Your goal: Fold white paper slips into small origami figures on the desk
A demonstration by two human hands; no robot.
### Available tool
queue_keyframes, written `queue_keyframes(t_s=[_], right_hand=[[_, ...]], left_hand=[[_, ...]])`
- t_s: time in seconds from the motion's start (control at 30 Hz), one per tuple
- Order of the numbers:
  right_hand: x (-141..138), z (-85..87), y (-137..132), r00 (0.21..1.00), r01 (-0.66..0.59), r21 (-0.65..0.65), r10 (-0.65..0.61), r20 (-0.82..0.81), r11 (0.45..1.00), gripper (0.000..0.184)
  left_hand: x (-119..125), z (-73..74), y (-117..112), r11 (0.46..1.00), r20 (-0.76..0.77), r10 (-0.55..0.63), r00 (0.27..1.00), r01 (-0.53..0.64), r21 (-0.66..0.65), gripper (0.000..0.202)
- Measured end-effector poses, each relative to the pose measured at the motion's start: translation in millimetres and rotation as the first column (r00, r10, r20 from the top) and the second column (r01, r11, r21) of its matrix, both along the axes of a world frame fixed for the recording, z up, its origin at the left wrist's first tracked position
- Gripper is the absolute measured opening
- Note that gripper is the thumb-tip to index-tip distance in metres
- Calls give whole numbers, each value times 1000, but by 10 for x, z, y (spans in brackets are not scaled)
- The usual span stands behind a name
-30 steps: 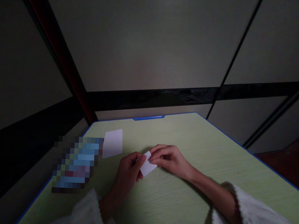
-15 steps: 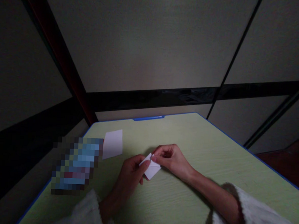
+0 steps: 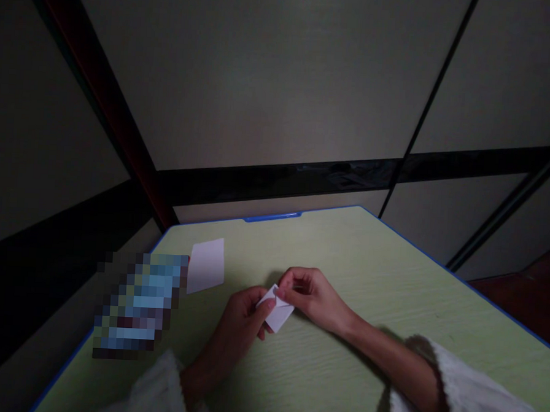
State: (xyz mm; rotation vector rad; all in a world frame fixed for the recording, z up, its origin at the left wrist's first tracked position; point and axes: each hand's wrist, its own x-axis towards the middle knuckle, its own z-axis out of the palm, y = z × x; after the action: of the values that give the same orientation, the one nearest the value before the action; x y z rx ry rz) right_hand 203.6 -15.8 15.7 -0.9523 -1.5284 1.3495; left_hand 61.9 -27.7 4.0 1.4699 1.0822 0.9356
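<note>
White paper [image 3: 279, 317], apparently part-folded, is on the near side of the blue handle [image 3: 273, 217]; left hand [image 3: 241, 318] and right hand [image 3: 318, 299] both pinch it. Left of the handle, a sheet [image 3: 206, 266] lies unfolded.

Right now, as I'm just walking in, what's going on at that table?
Two bare hands are holding a small folded white paper at a pale green table with a blue edge. The left hand grips the paper's left side, thumb on top, while the right hand pinches near its upper corner. A flat white sheet lies farther off to the left, next to a pixelated item that I can't make out.
</note>
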Motion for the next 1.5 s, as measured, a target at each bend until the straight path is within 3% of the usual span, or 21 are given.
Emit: queue_keyframes(t_s=[0.4,0.83,1.27,1.5], right_hand=[[-34,10,-21,996,76,0,-76,54,997,11],[-39,0,1,997,76,-64,-74,33,995,8],[-73,-59,13,996,78,-74,-81,-38,994,20],[-67,-113,32,998,-62,-28,62,12,998,27]], left_hand=[[15,2,26,999,25,5,1000,-3,-54,18],[9,-2,26,999,-21,9,1000,-11,-51,20],[8,52,-6,999,-43,48,998,-48,-4,19],[-6,45,2,999,-37,51,998,-51,5,19]])
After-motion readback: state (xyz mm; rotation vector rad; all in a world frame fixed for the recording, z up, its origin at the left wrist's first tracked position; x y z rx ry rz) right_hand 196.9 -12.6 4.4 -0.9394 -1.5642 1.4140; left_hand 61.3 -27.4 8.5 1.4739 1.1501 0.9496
